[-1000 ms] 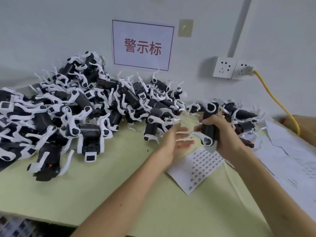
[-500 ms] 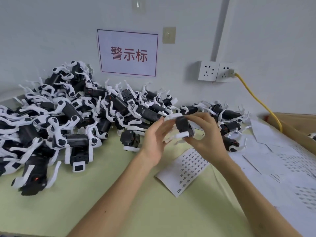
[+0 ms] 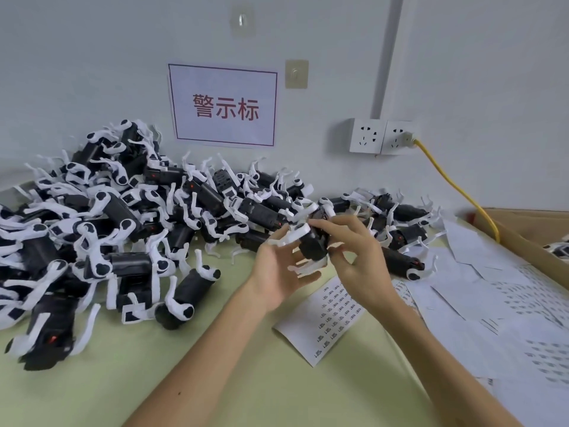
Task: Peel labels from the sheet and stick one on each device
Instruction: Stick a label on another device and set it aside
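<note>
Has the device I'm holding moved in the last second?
Yes. Against the label sheet, the device has shifted left, toward the left hand.

Bare left arm (image 3: 197,359) with 1 small dark mole (image 3: 179,393), bare right arm (image 3: 431,349)

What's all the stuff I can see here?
black-and-white plastic devices: many, heaped on pale green table, left and along wall
black plastic device with white arms: one, between both hands
white paper label sheet: one, on table below hands
loose white paper sheets: several, table's right side
white sign with red characters: one, on wall
white wall sockets: two, on wall
yellow cable: one, plugged into right socket
brown cardboard box: one, far right
left hand: one, touching device
right hand: one, gripping device
</note>
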